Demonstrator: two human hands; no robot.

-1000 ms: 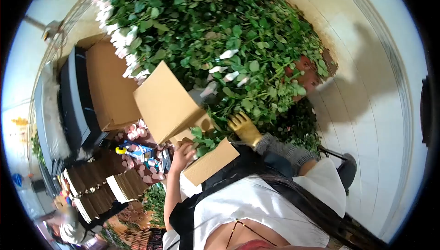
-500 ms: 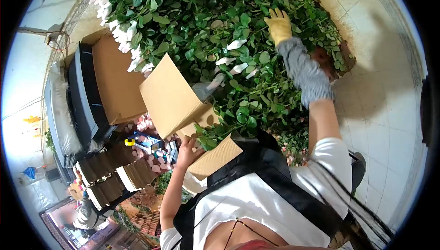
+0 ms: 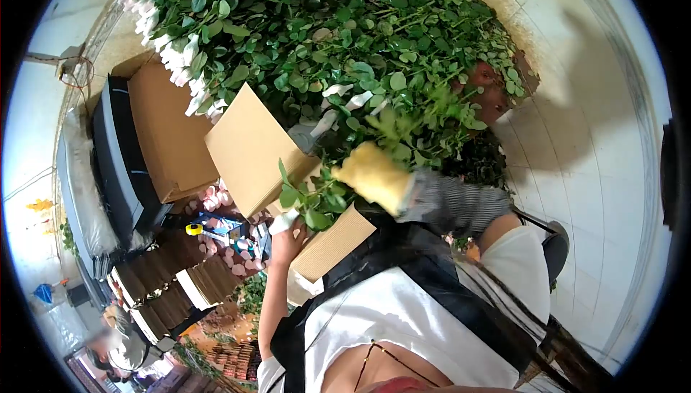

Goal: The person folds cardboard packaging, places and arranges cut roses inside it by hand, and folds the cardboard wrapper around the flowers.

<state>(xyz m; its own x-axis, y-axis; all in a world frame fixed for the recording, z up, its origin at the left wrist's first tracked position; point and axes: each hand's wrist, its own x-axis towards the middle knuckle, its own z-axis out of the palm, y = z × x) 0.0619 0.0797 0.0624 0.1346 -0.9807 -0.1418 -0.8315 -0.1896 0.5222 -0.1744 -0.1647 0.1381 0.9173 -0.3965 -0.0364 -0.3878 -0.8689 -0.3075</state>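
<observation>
My left hand (image 3: pixel 286 245), bare, has its fingers curled at the white-sleeved bud of a rose (image 3: pixel 283 222), beside a ribbed cardboard sheet (image 3: pixel 335 243). My right hand (image 3: pixel 374 177), in a yellow glove and grey knitted sleeve, is closed around a leafy stem, blurred by motion. Leaves (image 3: pixel 317 200) show between both hands, and more blurred leaves stick out behind the glove. A folded tan cardboard piece (image 3: pixel 253 150) stands upright just beyond my hands. The big pile of roses (image 3: pixel 324 40) lies past it, with white-covered buds along its left side.
On the left are an open cardboard box (image 3: pixel 169 130), stacks of folded cardboard (image 3: pixel 205 278), a yellow tape measure (image 3: pixel 194 229) and scattered pink petals (image 3: pixel 241 253). Another person (image 3: pixel 122 342) is at the lower left. Tiled floor (image 3: pixel 576 177) lies at the right.
My right hand has come back from the far pile toward my body, now closed around a stem. A white bud now shows at my left hand. The view has shifted slightly.
</observation>
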